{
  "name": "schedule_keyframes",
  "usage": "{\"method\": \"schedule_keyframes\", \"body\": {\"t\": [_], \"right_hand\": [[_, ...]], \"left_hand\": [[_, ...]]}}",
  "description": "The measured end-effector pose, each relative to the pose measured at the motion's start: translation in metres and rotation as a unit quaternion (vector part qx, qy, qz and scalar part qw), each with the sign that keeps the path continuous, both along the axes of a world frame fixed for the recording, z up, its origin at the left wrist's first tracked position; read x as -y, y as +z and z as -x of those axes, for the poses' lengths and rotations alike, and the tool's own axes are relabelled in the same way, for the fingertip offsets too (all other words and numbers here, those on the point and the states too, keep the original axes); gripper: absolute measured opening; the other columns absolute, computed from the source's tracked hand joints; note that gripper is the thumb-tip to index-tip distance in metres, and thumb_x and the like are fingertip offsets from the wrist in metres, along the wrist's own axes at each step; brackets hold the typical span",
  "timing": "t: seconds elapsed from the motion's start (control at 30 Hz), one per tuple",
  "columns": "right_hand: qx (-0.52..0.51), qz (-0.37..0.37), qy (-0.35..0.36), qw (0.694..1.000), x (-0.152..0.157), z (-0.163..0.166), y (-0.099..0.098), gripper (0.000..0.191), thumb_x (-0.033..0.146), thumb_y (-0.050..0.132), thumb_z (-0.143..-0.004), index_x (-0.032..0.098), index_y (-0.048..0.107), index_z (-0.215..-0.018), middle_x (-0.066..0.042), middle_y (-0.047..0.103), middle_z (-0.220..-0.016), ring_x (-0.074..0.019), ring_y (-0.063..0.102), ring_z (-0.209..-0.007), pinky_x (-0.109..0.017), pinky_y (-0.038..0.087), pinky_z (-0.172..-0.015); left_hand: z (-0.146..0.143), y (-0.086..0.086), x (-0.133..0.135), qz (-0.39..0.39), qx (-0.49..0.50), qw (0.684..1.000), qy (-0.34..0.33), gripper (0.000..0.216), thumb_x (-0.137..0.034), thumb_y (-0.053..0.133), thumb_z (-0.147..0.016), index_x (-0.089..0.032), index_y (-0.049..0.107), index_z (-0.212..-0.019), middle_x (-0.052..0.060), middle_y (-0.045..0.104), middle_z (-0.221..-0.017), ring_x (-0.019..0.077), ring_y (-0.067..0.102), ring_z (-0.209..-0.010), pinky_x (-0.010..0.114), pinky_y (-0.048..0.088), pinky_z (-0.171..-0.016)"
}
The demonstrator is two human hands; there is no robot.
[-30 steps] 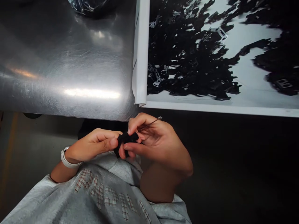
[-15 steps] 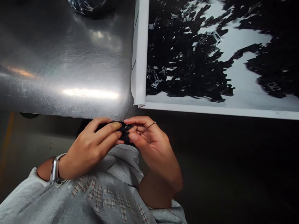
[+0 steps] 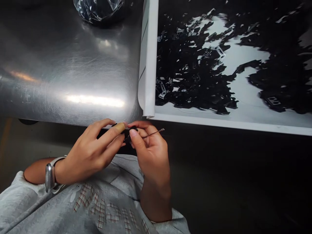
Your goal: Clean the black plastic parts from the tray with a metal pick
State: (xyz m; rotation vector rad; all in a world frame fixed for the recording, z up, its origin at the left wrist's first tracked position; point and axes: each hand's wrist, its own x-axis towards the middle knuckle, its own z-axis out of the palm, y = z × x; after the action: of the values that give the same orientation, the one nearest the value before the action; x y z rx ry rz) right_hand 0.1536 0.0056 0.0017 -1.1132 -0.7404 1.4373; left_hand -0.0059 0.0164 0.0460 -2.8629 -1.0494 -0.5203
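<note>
My left hand (image 3: 95, 148) is closed on a small black plastic part (image 3: 127, 138), most of which the fingers hide. A tan finger cot or bandage wraps one of its fingers. Close against it, my right hand (image 3: 152, 152) pinches with thumb and forefinger at the right end of the same part. From that hand, a thin dark stick-like piece (image 3: 154, 132) with a small pale tip points right; whether it is a cable or a tool I cannot tell. Both hands are just below the metal table's front edge, above my lap.
A scratched metal table (image 3: 97, 74) spans the left, with a clear plastic bag of something dark (image 3: 98, 11) at its back. To the right, a white tray (image 3: 219, 125) holds many black plastic parts (image 3: 202, 81) and some silvery pieces.
My right hand has turned and its thumb has come up over the black part. The thin piece now sticks out farther right. The view has shifted slightly.
</note>
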Motion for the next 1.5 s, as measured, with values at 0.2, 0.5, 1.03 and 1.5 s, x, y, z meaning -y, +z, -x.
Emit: {"method": "schedule_keyframes", "body": {"t": [0.2,0.5,1.03,1.5], "right_hand": [[-0.018,0.028,-0.072,0.997,0.001,0.007,-0.003,0.005,0.025,0.069,-0.088,0.024,0.067,-0.091,0.005,0.063,-0.071,-0.0052,0.051,-0.054,-0.014,0.044,-0.049],[-0.020,0.018,-0.083,0.996,0.007,0.018,0.003,0.006,0.028,0.071,-0.088,0.025,0.066,-0.089,0.009,0.049,-0.056,-0.0064,0.046,-0.047,-0.016,0.045,-0.048],[-0.102,0.094,0.014,0.990,0.011,0.013,0.002,0.029,0.052,0.070,-0.086,0.025,0.058,-0.085,0.009,0.052,-0.048,-0.0090,0.044,-0.045,-0.022,0.038,-0.050],[-0.074,0.060,0.006,0.995,0.004,0.010,0.006,0.021,0.040,0.066,-0.089,0.023,0.057,-0.079,0.010,0.051,-0.046,-0.0066,0.042,-0.038,-0.017,0.035,-0.041]], "left_hand": [[0.010,-0.012,0.001,0.111,0.212,0.964,0.119,0.039,-0.018,0.076,-0.086,-0.022,0.065,-0.123,0.013,0.064,-0.136,0.0248,0.063,-0.119,0.037,0.058,-0.093],[-0.007,-0.039,0.015,0.561,0.549,0.599,0.156,0.033,-0.048,0.071,-0.089,-0.018,0.075,-0.100,0.007,0.074,-0.094,0.0140,0.068,-0.080,0.025,0.058,-0.073],[0.006,-0.032,0.007,0.558,0.521,0.644,0.059,0.017,-0.034,0.067,-0.094,-0.021,0.078,-0.098,0.013,0.074,-0.121,0.0258,0.069,-0.117,0.040,0.054,-0.102],[0.008,-0.029,-0.001,0.555,0.521,0.646,0.049,0.013,-0.033,0.075,-0.088,-0.021,0.080,-0.092,0.013,0.076,-0.115,0.0237,0.071,-0.109,0.034,0.059,-0.089]]}}
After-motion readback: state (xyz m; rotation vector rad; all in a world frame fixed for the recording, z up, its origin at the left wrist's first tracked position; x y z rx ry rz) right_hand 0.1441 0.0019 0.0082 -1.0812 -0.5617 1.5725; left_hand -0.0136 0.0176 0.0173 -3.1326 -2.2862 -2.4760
